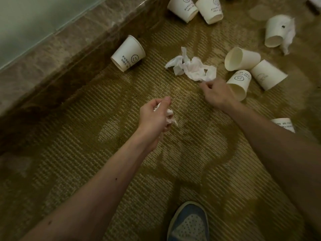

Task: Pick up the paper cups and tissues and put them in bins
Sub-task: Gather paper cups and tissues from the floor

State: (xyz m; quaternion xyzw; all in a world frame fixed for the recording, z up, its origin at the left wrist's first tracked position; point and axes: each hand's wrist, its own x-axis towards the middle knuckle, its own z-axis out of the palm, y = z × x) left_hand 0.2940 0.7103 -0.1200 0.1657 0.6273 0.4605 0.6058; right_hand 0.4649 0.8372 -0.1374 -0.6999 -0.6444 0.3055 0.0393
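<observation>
Left cup (128, 53) lies tipped by the ledge (69, 54). Left hand (156, 115) is clenched round a wad (171, 114). Right hand (215, 94) pinches the near edge of the tissue (192, 67) on the carpet (104, 119), centre. Advise gathering it whole (a thin edge may tear). Right cups (241, 59) lie tipped, and their visible mouths are empty. No bin in view.
</observation>
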